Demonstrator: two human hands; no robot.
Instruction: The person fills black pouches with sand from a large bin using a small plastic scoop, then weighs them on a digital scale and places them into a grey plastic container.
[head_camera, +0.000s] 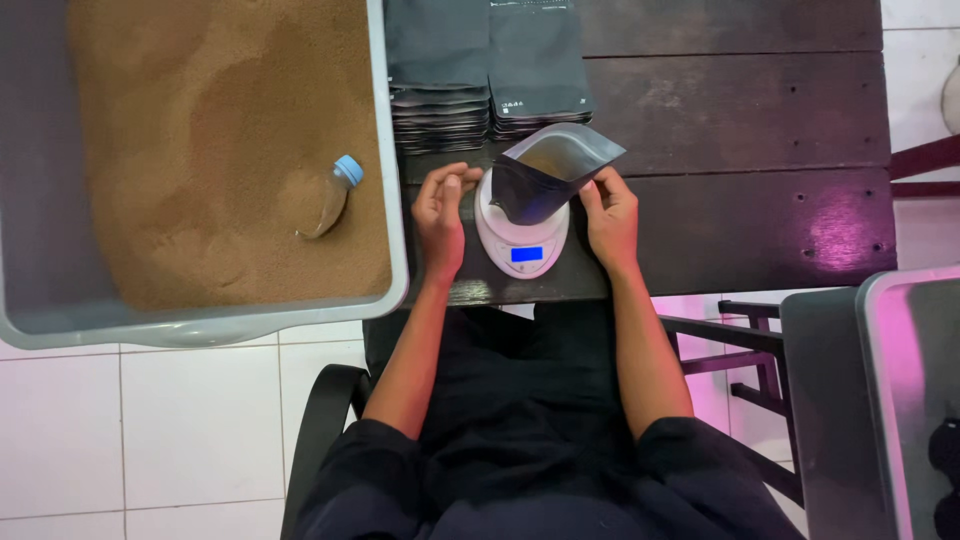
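Open pouch (548, 180) leans on scale (522, 235). Right hand (612, 215) pinches pouch edge; left hand (441, 210) beside scale, fingers curled, empty. Bottle (330, 197) in powder tub (200, 320) left of scale.

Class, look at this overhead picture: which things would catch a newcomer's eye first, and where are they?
The big grey tub of brown granules fills the upper left, with a clear plastic bottle half buried in it. At the centre, an open dark foil pouch stands on a small white scale, the left hand and right hand either side.
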